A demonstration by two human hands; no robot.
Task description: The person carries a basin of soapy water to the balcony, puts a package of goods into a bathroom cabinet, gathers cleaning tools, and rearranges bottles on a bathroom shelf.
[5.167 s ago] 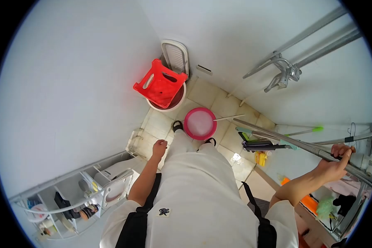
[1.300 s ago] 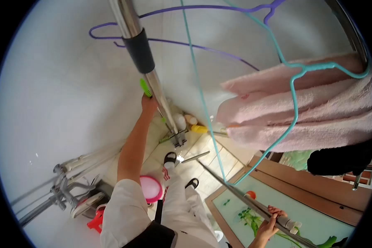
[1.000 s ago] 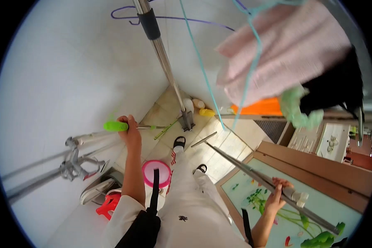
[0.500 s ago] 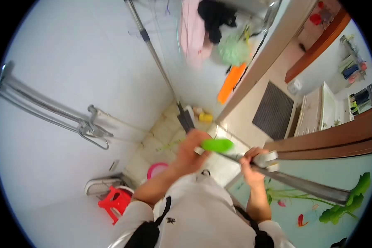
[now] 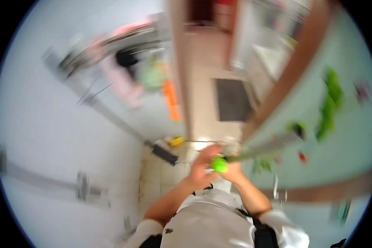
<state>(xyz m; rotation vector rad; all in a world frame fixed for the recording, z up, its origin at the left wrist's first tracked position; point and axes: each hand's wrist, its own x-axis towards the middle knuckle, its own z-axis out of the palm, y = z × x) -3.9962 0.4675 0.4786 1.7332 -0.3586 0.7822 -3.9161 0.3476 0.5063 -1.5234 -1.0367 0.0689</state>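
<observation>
A long grey bar with a bright green end [image 5: 220,165] lies between my hands, its grey length [image 5: 273,145] slanting up to the right across the glass. My left hand [image 5: 202,167] is curled at the green end, fingers bent around it. Just right of it, my right hand [image 5: 233,170] closes around the bar close to the same end. A whitish piece [image 5: 231,149] shows above my fingers; blur hides its shape. Motion smears the finger details.
A pale glass panel with a leaf and flower pattern [image 5: 330,105] stands at right. On the left a long pole with a flat dark head [image 5: 164,154] leans in the corner, beside a yellow item [image 5: 176,141]. Beyond the doorway lies a dark mat [image 5: 234,100].
My view has swung to the right, toward the doorway. My hands have come together, and the bar now slants upward to the right, its green end facing me.
</observation>
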